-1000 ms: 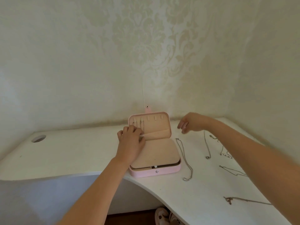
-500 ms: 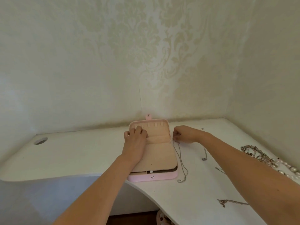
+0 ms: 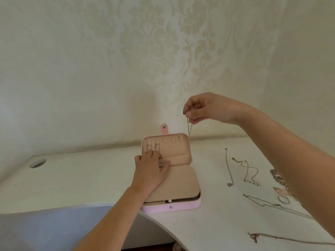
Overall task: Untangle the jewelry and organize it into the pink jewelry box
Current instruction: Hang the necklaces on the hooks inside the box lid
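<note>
Head view: an open pink jewelry box [image 3: 181, 207] sits on a white desk [image 3: 81, 178]. The left hand [image 3: 151, 171] rests on its lid lining, fingers fairly straight, perhaps pressing the pocket. Above the lid's right corner, the right hand [image 3: 208, 109] pinches a dangling thin chain [image 3: 188, 129]. Other necklaces [image 3: 229, 167] lie on the desk to the right.

The jewelry box [image 3: 181, 207] is showing pale pink outside, with a tan lining [image 3: 181, 183]. The table [image 3: 81, 178] is looking plain white, the wallpaper [image 3: 154, 42] is carrying a cream damask pattern, the hanging chain [image 3: 188, 129] is glinting silver, and the looped chain [image 3: 247, 171] gold.
</note>
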Demonstrator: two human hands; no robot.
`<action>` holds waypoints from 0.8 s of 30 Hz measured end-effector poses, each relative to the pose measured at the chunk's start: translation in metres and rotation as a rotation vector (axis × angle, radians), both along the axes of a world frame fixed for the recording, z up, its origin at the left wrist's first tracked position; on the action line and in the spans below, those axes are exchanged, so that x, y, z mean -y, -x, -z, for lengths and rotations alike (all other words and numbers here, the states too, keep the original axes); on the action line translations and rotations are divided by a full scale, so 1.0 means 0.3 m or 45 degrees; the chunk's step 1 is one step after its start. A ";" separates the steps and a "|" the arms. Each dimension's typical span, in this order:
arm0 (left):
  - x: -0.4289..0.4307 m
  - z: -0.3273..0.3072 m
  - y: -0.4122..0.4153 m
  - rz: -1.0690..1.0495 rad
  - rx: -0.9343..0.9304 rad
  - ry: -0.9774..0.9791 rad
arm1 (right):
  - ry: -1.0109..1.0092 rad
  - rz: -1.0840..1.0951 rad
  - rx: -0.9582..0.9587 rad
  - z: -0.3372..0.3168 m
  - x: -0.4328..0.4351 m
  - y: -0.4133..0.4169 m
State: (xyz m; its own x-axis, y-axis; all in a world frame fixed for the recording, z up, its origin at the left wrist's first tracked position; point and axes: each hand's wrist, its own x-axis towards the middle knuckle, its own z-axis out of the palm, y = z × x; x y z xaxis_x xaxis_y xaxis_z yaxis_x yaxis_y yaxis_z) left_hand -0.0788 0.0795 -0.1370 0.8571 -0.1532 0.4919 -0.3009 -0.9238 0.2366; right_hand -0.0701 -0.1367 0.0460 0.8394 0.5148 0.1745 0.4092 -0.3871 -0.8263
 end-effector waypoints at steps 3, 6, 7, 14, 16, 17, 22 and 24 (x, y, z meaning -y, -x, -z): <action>0.001 0.003 -0.001 -0.007 0.027 0.023 | 0.035 -0.028 0.025 -0.096 -0.014 -0.007; 0.001 0.006 0.003 -0.008 0.059 0.023 | 0.065 -0.024 0.025 -0.162 -0.033 -0.030; 0.001 0.005 0.005 -0.007 0.068 0.019 | 0.071 -0.019 0.030 -0.176 -0.041 -0.039; 0.002 -0.001 0.010 0.007 0.123 0.051 | 0.065 0.000 0.045 -0.186 -0.097 -0.087; 0.002 0.000 0.010 0.018 0.133 0.056 | 0.049 0.003 0.052 -0.172 -0.111 -0.098; 0.002 0.001 0.009 0.019 0.127 0.048 | 0.042 0.007 0.058 -0.166 -0.118 -0.103; 0.000 0.008 0.002 0.028 0.143 0.055 | -0.010 -0.003 0.061 -0.159 -0.147 -0.122; 0.000 0.013 -0.002 0.028 0.163 0.059 | -0.010 -0.010 0.060 -0.160 -0.156 -0.127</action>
State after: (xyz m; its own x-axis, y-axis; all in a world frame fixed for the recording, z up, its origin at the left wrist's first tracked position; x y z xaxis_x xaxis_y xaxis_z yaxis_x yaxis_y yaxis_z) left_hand -0.0781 0.0795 -0.1409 0.7834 -0.1459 0.6041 -0.3513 -0.9058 0.2368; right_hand -0.0322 -0.0900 0.0941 0.8260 0.5199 0.2177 0.4505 -0.3770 -0.8093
